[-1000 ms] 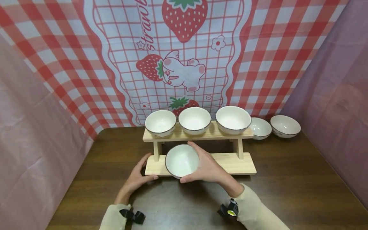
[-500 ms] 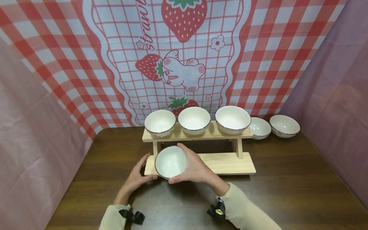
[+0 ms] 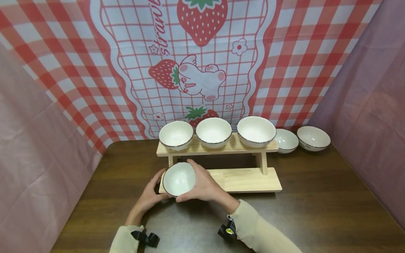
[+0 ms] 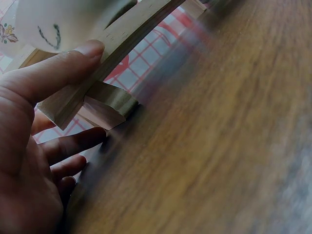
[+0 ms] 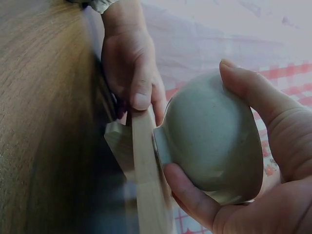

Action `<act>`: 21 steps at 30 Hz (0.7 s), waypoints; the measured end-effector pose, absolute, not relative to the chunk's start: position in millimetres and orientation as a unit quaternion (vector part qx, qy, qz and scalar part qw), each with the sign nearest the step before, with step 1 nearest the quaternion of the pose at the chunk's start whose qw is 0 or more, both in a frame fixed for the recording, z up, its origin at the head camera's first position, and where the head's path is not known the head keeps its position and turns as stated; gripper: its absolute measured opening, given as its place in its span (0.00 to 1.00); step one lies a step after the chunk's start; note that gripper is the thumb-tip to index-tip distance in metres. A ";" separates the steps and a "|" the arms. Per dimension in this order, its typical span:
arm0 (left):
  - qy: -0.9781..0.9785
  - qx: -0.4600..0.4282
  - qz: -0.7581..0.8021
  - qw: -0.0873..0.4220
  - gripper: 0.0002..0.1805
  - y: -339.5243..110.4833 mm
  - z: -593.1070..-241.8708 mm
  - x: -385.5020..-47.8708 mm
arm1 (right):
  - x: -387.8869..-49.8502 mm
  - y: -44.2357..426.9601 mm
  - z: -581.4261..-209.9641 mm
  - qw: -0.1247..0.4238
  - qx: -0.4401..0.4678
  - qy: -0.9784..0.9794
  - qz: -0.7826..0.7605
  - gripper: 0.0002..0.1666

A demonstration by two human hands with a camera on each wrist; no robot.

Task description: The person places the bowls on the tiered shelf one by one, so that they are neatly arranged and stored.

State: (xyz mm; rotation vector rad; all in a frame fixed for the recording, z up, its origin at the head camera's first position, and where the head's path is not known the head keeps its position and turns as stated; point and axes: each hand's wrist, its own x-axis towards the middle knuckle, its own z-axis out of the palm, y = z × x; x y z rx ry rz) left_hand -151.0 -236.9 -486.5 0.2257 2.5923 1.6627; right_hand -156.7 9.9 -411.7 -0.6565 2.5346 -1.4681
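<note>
My right hand [image 3: 205, 184] holds a white bowl [image 3: 179, 179] with a dark rim, thumb on one side and fingers on the other. The bowl is over the left end of the lower shelf of a two-tier wooden stand [image 3: 243, 179], tilted slightly. In the right wrist view its foot is right by the shelf board [image 5: 146, 180]; whether they touch I cannot tell. My left hand [image 3: 150, 195] grips that shelf's left end. In the left wrist view the thumb [image 4: 73, 61] lies across the board, with the other fingers below, partly hidden.
On the upper shelf stand three white bowls: left [image 3: 176, 135], middle [image 3: 213, 132] and right [image 3: 256, 131]. Two more bowls, one [image 3: 285, 141] partly behind the stand and one [image 3: 313, 138] farther right, sit on the brown table [image 3: 316, 203]. A strawberry-print cloth [image 3: 240, 80] hangs behind.
My right hand has carried the bowl leftward along the lower shelf and slightly lower, to its left end beside my left hand. The left hand stays in place.
</note>
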 end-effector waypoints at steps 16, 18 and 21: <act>0.838 0.069 0.540 0.034 0.53 -236.4 -486.4 -150.6 | -164.4 1.3 -417.7 0.065 -0.223 0.829 -0.509 0.71; 0.837 0.066 0.541 0.036 0.53 -236.5 -486.2 -150.6 | -165.0 0.4 -418.1 0.067 -0.223 0.828 -0.510 0.72; 0.836 0.067 0.543 0.036 0.54 -236.3 -486.3 -150.6 | -165.7 -0.9 -418.7 0.067 -0.222 0.829 -0.509 0.73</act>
